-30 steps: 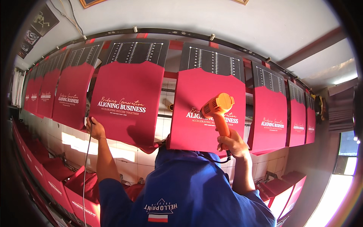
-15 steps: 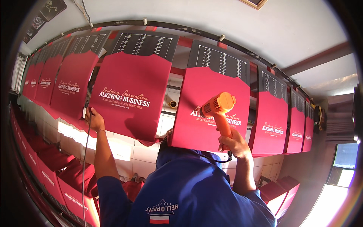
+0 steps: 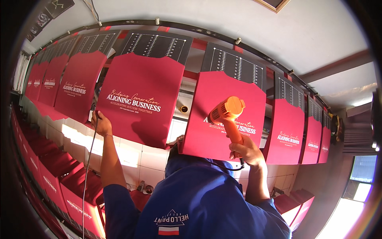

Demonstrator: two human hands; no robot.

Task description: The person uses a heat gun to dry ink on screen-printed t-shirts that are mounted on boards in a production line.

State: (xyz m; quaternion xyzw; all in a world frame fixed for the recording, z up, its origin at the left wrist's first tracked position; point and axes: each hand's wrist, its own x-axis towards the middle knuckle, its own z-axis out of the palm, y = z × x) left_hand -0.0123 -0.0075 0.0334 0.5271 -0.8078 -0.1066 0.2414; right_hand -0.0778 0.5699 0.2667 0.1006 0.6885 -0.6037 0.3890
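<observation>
In my right hand [image 3: 247,151] is an orange heat gun [image 3: 232,129], gripped by its handle. Its nozzle points at the printed lettering on a dark red T-shirt [image 3: 227,89] stretched over a black board [image 3: 234,61]; the gun covers part of that print. Nozzle tip and cloth look close, but I cannot tell the exact gap. My left hand [image 3: 102,124] is up at the lower left corner of the neighbouring red T-shirt [image 3: 139,79]. Its fingers are curled on a thin dark cable [image 3: 88,163] that hangs down from them; some fingertips are hidden.
More red T-shirts on boards continue left [image 3: 73,75] and right [image 3: 287,123] along a dark rail [image 3: 207,32]. A second row of shirts [image 3: 81,209] lies at the lower left. Pale floor tiles [image 3: 131,155] show beneath, and a small round container [image 3: 183,108] sits between two boards.
The view has shifted slightly, so the boards appear a little further right. The heat gun has moved slightly left across the print. Both hands keep their grip.
</observation>
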